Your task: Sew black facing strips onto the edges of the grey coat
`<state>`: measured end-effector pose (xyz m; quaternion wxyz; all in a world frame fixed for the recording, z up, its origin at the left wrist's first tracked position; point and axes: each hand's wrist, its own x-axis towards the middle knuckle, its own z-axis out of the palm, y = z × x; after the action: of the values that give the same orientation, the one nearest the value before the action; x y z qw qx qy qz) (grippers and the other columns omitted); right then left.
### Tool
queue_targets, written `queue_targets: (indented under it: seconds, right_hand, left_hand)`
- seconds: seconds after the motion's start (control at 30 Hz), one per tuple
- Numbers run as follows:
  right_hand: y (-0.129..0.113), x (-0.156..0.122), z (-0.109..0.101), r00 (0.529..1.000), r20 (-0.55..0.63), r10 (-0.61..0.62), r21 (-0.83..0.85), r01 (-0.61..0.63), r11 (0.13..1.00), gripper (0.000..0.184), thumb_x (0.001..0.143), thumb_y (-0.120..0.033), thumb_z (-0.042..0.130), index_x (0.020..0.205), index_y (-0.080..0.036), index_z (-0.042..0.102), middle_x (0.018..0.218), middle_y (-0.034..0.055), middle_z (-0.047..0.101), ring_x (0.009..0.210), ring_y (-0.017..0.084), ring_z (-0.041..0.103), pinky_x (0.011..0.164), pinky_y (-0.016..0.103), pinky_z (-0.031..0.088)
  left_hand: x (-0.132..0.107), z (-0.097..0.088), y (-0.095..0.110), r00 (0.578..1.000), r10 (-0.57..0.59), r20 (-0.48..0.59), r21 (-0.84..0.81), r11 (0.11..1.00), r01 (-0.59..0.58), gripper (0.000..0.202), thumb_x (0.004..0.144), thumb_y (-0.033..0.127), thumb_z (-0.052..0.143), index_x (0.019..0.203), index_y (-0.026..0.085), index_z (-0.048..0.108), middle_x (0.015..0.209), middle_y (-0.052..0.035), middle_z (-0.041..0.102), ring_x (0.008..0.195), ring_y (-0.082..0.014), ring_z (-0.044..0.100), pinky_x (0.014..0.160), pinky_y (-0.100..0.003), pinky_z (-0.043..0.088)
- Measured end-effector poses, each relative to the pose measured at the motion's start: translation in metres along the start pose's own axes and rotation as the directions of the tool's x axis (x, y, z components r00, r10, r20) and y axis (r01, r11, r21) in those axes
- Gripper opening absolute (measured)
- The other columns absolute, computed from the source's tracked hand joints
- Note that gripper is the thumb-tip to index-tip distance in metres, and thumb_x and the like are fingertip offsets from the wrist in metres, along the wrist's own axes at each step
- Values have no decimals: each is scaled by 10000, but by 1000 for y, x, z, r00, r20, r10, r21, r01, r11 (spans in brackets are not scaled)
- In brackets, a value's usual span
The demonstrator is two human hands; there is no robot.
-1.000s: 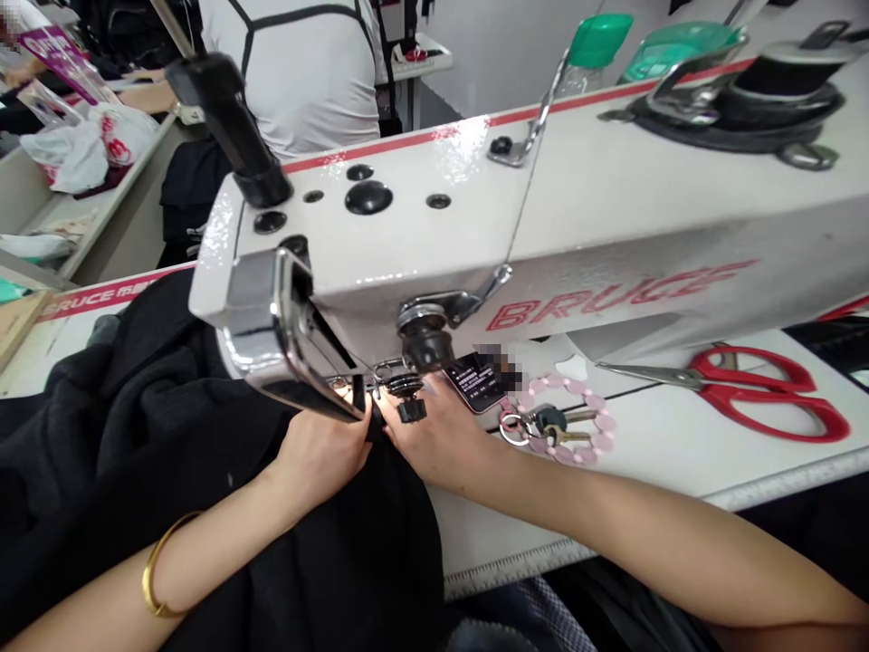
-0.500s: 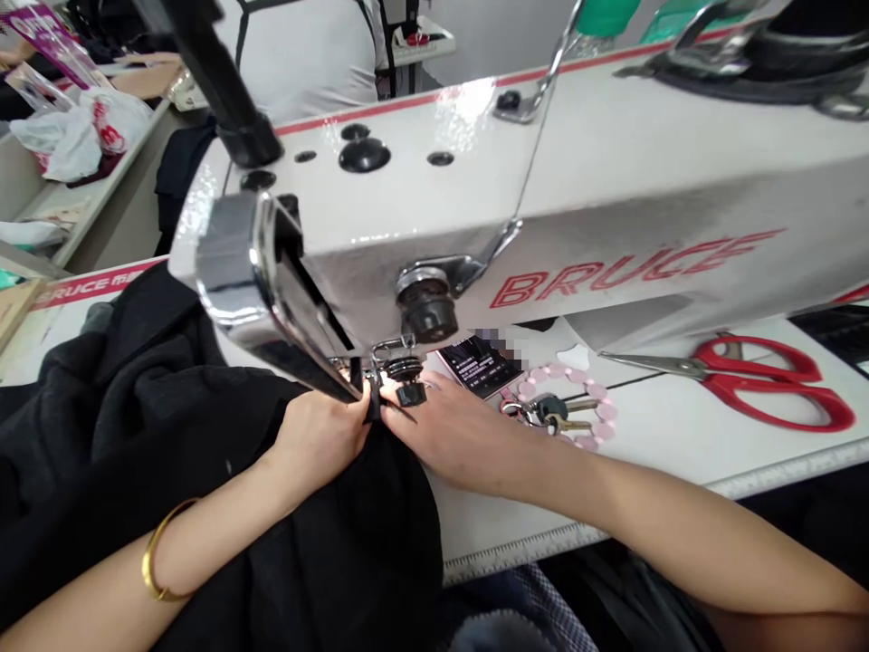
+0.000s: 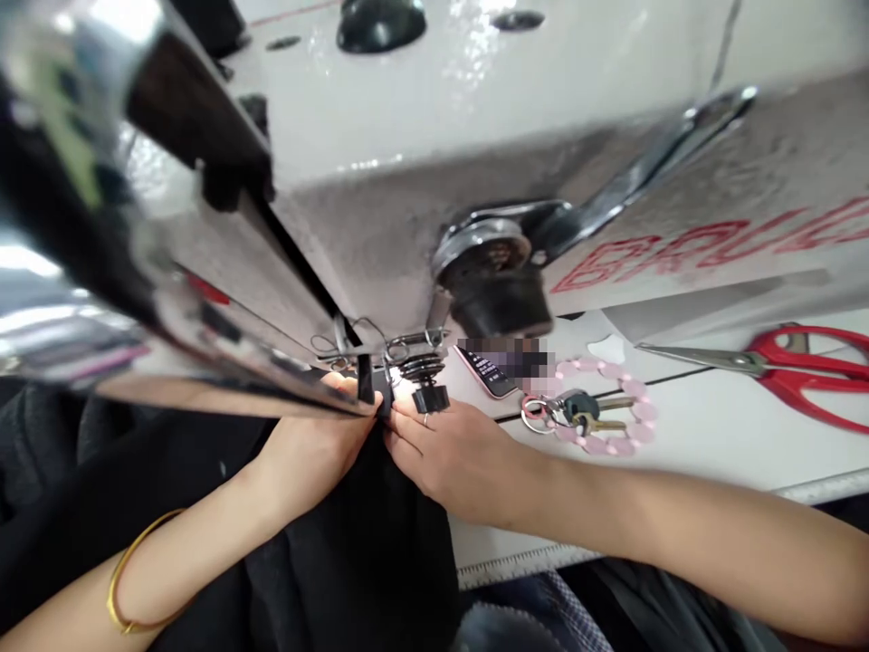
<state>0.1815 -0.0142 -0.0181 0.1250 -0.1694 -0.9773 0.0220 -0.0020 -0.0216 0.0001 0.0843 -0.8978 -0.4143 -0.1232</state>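
Observation:
Black fabric (image 3: 380,534) spreads across the left of the table and hangs over its front edge. My left hand (image 3: 316,453) is closed on this fabric just left of the needle area of the sewing machine (image 3: 380,244). Facing it from the right, my right hand (image 3: 454,453) pinches the fabric's edge, its fingertips close to the left ones. The machine's tension knob (image 3: 431,398) partly covers the right fingers, and the shiny front cover hides some of the left ones. Where the needle meets the cloth cannot be made out.
Right of my hands lie a phone (image 3: 485,371), keys (image 3: 597,412) on a pink beaded ring (image 3: 644,417), and red-handled scissors (image 3: 807,371) pointing left. A ruler strip (image 3: 522,566) runs along the table's front edge. The machine head hangs low over the work.
My view has moved in closer to the machine, which looks much larger. Both hands stay on the fabric near the needle area, in nearly the same pose.

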Motion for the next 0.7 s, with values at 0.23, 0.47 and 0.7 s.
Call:
queue_targets:
  seconds: [0.23,0.47,0.7]
  right_hand:
    - [-2,0,-15,986,152,-62,29,59,998,164,781,-93,412,842,-89,564,855,136,607,803,218,551,574,303,376]
    - [-5,-4,-13,992,109,-55,-32,59,998,193,795,-81,392,873,-75,568,910,174,606,864,233,547,597,315,383]
    - [-5,-4,-10,996,77,-36,-14,38,999,194,799,-82,399,892,-70,569,932,180,602,896,223,543,664,330,397]
  left_hand:
    - [1,-4,-4,963,-58,262,-177,978,107,298,878,246,353,782,146,617,688,-42,550,604,-130,503,525,-217,398]
    - [3,-11,-16,929,-79,363,-343,915,212,293,878,254,355,779,168,617,728,-25,580,653,-121,539,557,-202,415]
    - [-3,-8,-8,991,-2,135,-207,978,30,253,868,169,332,801,173,576,670,1,596,563,-99,534,507,-182,398]
